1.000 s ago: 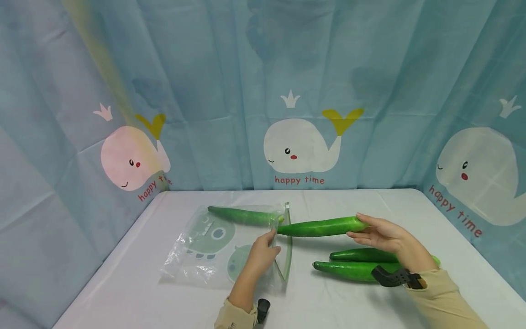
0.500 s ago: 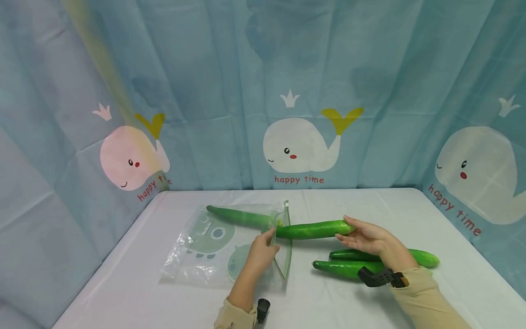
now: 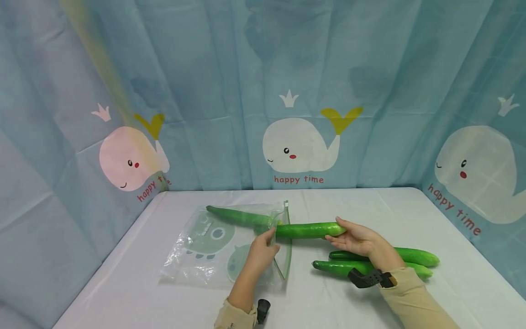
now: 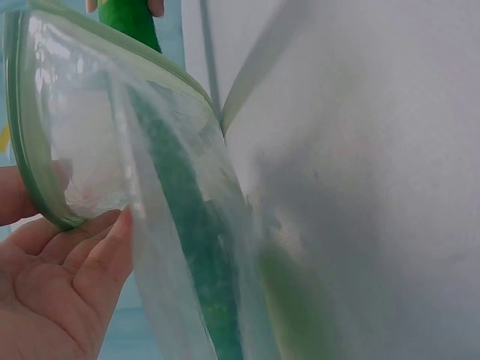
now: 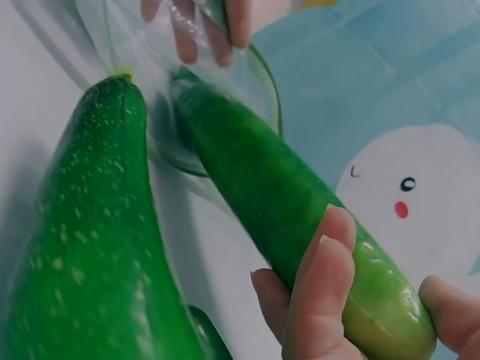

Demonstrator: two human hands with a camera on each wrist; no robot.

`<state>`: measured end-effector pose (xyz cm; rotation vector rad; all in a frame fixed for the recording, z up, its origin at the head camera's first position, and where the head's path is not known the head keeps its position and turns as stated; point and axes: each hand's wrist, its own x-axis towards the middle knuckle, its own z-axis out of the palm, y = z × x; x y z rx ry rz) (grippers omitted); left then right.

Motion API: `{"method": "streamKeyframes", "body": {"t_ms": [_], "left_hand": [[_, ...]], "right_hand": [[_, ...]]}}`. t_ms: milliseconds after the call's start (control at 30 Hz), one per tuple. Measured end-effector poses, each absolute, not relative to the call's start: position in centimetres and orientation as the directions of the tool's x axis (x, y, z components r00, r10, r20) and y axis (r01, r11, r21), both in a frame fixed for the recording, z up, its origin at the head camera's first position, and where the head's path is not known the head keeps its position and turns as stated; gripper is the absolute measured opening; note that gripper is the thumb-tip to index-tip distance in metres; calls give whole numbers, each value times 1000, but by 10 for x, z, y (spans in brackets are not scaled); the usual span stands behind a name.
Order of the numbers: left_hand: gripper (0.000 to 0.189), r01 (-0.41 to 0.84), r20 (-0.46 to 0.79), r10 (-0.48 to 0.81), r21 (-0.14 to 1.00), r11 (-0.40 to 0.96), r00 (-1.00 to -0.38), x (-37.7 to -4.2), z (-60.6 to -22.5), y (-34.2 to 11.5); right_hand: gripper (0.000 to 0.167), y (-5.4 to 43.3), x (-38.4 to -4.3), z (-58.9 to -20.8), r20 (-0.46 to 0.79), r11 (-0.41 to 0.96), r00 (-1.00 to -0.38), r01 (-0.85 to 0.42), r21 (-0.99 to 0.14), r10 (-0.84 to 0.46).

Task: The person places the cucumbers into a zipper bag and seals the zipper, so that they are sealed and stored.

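Now the long cucumber (image 3: 308, 230) has slid deeper into the clear bag (image 3: 218, 267), its end pinched by the right hand (image 3: 355, 238). Their arm (image 3: 404, 288) partly hides two loose cucumbers (image 3: 337, 268). The left hand (image 3: 260, 251) pinches the bag; another cucumber (image 3: 242, 216) lies inside.

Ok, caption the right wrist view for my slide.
The right hand holds a long green vegetable by its paler end, its far tip inside a clear bag held by the left hand.
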<state>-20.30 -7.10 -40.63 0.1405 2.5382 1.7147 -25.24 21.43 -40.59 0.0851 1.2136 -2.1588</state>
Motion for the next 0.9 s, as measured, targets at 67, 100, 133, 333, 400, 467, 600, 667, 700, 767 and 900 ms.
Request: {"method": "streamKeyframes", "body": {"t_ms": [67, 100, 133, 333, 400, 467, 600, 667, 700, 767, 900], "left_hand": [[53, 31, -14, 118, 928, 372, -993, -203, -406, -71], [53, 31, -14, 117, 927, 373, -993, -203, -406, -71], [53, 32, -13, 116, 927, 373, -993, -203, -406, -71], [53, 33, -8, 110, 929, 367, -994, -202, -406, -71], [53, 31, -11, 110, 930, 365, -994, -202, -407, -71], [53, 32, -9, 110, 930, 367, -994, -203, -407, -70], [53, 31, -8, 101, 927, 375, -995, -203, -407, -69], [53, 31, -7, 97, 925, 379, -995, -203, -407, -69], [53, 33, -5, 96, 923, 383, -995, -203, -407, -69], [53, 41, 3, 98, 920, 389, -995, -202, -406, -68], [52, 48, 10, 99, 918, 394, -995, -203, -407, -68]], "right_hand": [[30, 211, -253, -407, -360, -354, -781, 572, -740, -510], [30, 209, -253, -408, -364, -354, -779, 577, -736, -511], [31, 208, -253, -408, -368, -354, -776, 581, -733, -512], [38, 197, -253, -411, -389, -333, -777, 584, -740, -495], [41, 194, -254, -411, -396, -331, -777, 585, -740, -489], [43, 191, -254, -411, -400, -334, -772, 593, -732, -494], [45, 182, -256, -411, -417, -345, -764, 611, -712, -491], [46, 177, -257, -413, -426, -351, -764, 616, -705, -484], [47, 174, -258, -413, -429, -350, -766, 615, -707, -479], [50, 169, -259, -415, -430, -342, -771, 608, -717, -470], [56, 160, -262, -419, -434, -326, -784, 592, -737, -443]]}}
